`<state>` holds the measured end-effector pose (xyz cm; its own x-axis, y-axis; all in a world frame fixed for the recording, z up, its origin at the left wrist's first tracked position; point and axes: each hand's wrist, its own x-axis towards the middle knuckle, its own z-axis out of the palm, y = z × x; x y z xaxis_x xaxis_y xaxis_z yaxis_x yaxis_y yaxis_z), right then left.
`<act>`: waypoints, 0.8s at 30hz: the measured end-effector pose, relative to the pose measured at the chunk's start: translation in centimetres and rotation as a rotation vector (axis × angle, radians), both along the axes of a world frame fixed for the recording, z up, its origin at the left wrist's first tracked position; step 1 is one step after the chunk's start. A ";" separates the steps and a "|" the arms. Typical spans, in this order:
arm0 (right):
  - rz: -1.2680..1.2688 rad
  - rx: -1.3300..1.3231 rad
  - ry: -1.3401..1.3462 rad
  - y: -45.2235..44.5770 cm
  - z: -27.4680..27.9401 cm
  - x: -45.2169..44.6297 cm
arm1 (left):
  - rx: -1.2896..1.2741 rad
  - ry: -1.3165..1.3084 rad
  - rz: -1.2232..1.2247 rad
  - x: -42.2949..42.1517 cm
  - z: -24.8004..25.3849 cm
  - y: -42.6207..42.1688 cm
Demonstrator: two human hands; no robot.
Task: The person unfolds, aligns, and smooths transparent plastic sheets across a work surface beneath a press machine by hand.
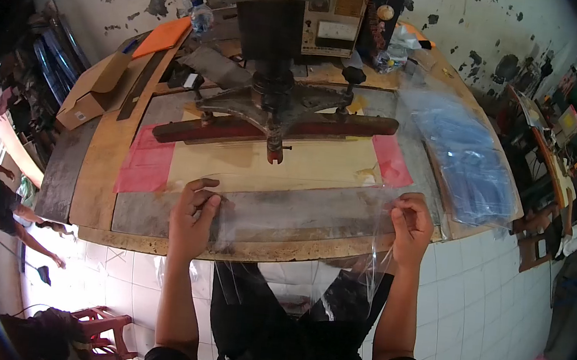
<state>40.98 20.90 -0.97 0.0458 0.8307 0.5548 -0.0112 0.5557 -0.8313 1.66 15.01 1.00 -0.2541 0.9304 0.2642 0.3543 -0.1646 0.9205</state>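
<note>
A clear plastic sheet (pixel 299 212) is stretched between my two hands over the front edge of the work table, its lower part hanging down in front of my legs. My left hand (pixel 193 216) pinches its left upper corner, and my right hand (pixel 411 226) pinches the right one. Just beyond the sheet lies a yellowish pad (pixel 234 168) with pink strips (pixel 146 159) at its ends. Above the pad sits a long dark press bar (pixel 349 127) on a metal bracket, apart from both hands.
A stack of clear bluish plastic (pixel 467 162) lies on the table's right side. On the left are a cardboard box (pixel 92 92) and an orange sheet (pixel 163 36). A water bottle (pixel 200 15) stands behind. A red stool (pixel 107 332) is at lower left; another person (pixel 5 198) is at far left.
</note>
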 end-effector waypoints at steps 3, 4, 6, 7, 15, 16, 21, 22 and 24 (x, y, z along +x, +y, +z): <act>-0.032 0.024 -0.030 0.3 -0.5 0.3 | 0.002 0.072 0.027 0.4 0.6 0.0; -0.040 0.046 -0.058 0.4 -0.6 0.4 | 0.000 0.095 0.034 0.5 0.6 0.1; -0.047 0.060 -0.089 0.4 -0.7 0.6 | -0.008 0.118 0.041 0.5 0.3 0.1; -0.048 0.061 -0.078 0.3 -0.7 0.5 | -0.012 0.091 0.054 0.5 0.1 0.1; -0.082 0.049 -0.050 0.0 -0.7 0.5 | -0.071 0.087 0.065 0.4 -0.1 0.4; -0.086 0.036 -0.049 -0.2 -0.6 0.5 | -0.060 0.084 0.074 0.3 -0.2 0.4; -0.091 0.072 -0.071 0.0 -0.6 0.5 | -0.095 0.055 0.093 0.5 -0.1 0.4; -0.066 0.100 -0.078 0.2 -0.3 0.4 | -0.089 0.062 0.092 0.5 -0.2 0.4; -0.040 0.127 -0.084 0.1 0.0 0.1 | -0.084 0.070 0.090 0.5 0.0 0.4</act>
<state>41.08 21.04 -0.94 0.0264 0.7523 0.6582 0.0802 0.6548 -0.7516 2.19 15.42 0.96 -0.3216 0.9240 0.2066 0.4280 -0.0528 0.9022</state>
